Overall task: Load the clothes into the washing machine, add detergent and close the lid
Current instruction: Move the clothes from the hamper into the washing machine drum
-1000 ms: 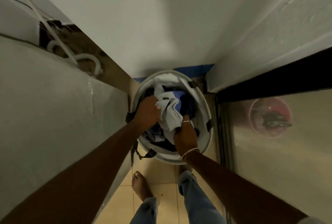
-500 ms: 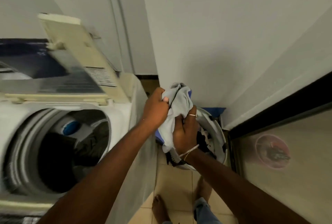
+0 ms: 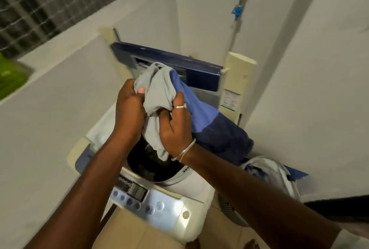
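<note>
**Left hand** (image 3: pixel 129 108): fingers (image 3: pixel 139 96) curled and clamped on the upper edge of the grey garment (image 3: pixel 159 88).

**Right hand** (image 3: pixel 175 126): fingers likewise clamped, gathering the grey garment together with the blue garment (image 3: pixel 207 118).

**Position:** the bundle is held above the washing machine (image 3: pixel 159 202). The drum opening (image 3: pixel 151 160) lies at six o'clock of the hands, and the grey tail hangs toward it.

**Risk one:** the blue garment trails to four o'clock of the hands, past the drum's rim and over the machine's right side. If let go from here, that part would probably land on the rim. It could also slide off toward the laundry basket (image 3: pixel 269 170), which stands on the floor at three o'clock of the machine.

**Risk two:** cloth left lying across the rim would foul the raised lid (image 3: pixel 237 80), at twelve o'clock of the drum, when it is brought down.

**Risk three:** the bundle is close to the lid, so a wide swing could knock it.

**Note:** no detergent is in view.
</note>
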Demonstrator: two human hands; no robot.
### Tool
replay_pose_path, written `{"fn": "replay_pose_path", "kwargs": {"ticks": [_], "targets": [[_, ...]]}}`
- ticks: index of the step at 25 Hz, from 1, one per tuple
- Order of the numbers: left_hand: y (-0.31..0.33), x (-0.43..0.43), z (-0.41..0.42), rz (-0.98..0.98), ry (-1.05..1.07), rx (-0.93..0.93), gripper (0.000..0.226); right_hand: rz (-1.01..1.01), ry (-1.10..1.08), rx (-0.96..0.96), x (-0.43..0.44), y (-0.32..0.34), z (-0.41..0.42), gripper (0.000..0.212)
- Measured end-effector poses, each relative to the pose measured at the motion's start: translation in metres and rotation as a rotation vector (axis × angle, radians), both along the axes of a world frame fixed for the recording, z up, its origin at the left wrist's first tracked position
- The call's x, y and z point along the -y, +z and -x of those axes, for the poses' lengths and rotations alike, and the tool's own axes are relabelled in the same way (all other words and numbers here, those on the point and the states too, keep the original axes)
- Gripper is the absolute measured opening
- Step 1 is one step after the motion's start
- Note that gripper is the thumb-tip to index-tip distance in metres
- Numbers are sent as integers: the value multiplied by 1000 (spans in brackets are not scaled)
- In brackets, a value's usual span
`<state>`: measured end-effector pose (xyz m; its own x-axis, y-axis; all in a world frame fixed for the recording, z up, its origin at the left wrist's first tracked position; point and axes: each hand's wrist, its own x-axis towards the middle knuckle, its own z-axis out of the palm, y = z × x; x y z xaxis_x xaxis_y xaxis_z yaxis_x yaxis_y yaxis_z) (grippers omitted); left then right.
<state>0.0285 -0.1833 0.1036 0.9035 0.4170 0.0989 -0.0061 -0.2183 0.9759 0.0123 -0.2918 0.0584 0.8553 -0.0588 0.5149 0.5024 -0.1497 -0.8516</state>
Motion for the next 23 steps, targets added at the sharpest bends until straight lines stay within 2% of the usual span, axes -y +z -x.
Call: {"fn": "replay_pose_path", "kwargs": {"ticks": [2, 4, 7, 9, 10, 13, 15, 17, 20, 23], "targets": [[-1, -41, 7, 13, 149, -9, 20, -11, 102, -79, -48, 1, -6, 35], [-11, -74, 9, 100, 250, -44, 12, 7, 169, -148, -83, -6, -10, 33], [-46, -106, 9, 184, 280, -159, 13, 21, 221, -230, -108, -32, -16, 29], [-78, -106, 14, 141, 196, -273, 12, 113, 156, -356, -104, -67, -21, 34], [-95, -103, 17, 96, 103, -349, 11, 223, 128, -469, -98, -87, -24, 38], [-148, -96, 25, -81, -164, -577, 31, 558, 168, -846, -67, -141, -31, 54], [-176, -93, 25, -235, -149, -673, 42, 614, 221, -907, -46, -153, -32, 56], [-189, -74, 20, -339, -115, -664, 36, 587, 202, -891, -26, -153, -32, 46], [-184, -20, 17, -345, -146, -465, 17, 493, 128, -844, 3, -148, -33, 38], [-176, 51, 11, -333, -219, -242, 9, 363, -38, -743, 51, -141, -26, 22]]}}
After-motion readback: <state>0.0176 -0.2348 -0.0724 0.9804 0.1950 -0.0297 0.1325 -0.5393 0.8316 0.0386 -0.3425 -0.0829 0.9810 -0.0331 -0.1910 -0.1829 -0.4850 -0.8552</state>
